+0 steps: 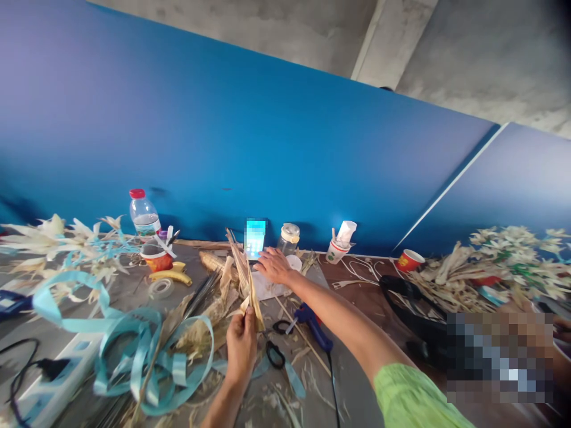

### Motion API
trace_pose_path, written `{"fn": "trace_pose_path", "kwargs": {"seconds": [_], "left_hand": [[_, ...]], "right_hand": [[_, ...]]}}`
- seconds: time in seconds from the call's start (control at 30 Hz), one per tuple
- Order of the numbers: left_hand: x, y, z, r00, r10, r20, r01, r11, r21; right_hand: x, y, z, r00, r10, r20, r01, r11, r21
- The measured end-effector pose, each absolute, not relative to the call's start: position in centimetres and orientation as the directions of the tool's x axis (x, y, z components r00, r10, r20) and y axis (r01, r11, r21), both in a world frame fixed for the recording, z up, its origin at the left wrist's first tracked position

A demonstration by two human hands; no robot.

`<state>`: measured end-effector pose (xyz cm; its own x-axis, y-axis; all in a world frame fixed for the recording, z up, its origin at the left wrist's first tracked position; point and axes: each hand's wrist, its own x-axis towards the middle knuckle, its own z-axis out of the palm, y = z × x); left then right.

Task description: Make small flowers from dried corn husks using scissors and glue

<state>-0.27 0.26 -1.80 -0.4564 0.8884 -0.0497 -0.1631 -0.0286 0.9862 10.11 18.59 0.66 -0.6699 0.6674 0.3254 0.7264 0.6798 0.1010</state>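
Note:
My left hand (241, 348) is closed around the lower end of a bundle of dried corn husk strips (244, 276) that stands up from the table. My right hand (273, 265) reaches forward past the bundle, fingers stretched flat over a white sheet (270, 288), just below a lit phone (255, 238) leaning against the blue wall. A green sleeve (413, 399) covers my right upper arm.
Black scissors (276, 345) and a blue glue gun (314, 324) lie by my hands. Light blue ribbon (134, 351) coils at the left beside a power strip (53, 386). A water bottle (143, 215), jar (288, 237), paper cups (336, 249) and husk flowers (504, 261) line the back.

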Motion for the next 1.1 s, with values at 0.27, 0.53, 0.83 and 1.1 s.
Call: {"fn": "trace_pose_path", "kwargs": {"seconds": [0.27,0.53,0.83,1.1], "left_hand": [[-0.5,0.2,-1.8,-0.468,0.884,-0.018,-0.115,-0.041,0.993],[-0.5,0.2,-1.8,-0.464,0.885,-0.027,-0.135,-0.041,0.990],[-0.5,0.1,-1.5,-0.474,0.880,-0.011,-0.112,-0.048,0.993],[-0.5,0.1,-1.6,-0.464,0.886,-0.008,-0.130,-0.059,0.990]], "right_hand": [[10.1,18.6,0.7,-0.681,0.658,0.322,0.720,0.682,0.129],[9.7,19.0,0.5,-0.657,0.695,0.293,0.744,0.661,0.101],[9.7,18.6,1.0,-0.672,0.673,0.308,0.731,0.670,0.129],[10.0,18.2,1.6,-0.658,0.683,0.315,0.739,0.667,0.095]]}}
